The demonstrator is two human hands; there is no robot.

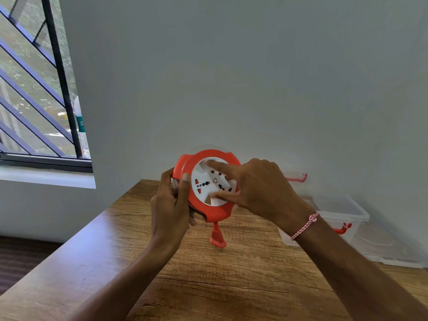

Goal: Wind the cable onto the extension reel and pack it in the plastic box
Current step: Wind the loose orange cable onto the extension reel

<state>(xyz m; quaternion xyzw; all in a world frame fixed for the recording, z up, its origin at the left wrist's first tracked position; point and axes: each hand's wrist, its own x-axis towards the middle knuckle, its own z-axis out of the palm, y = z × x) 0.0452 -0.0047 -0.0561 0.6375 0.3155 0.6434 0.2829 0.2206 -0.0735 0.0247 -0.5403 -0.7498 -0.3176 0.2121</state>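
The round plastic extension reel (206, 185) was orange-red with a white socket face; below the grip hung its orange-red plug (217, 239). The clear plastic box (342, 213) had red latches. The wooden table (243, 274) showed brown grain.

I see the reel (206, 185) held above the bench (231, 274), plug (217, 238) hanging below it, box (342, 216) to its right, window (34, 89) far left.
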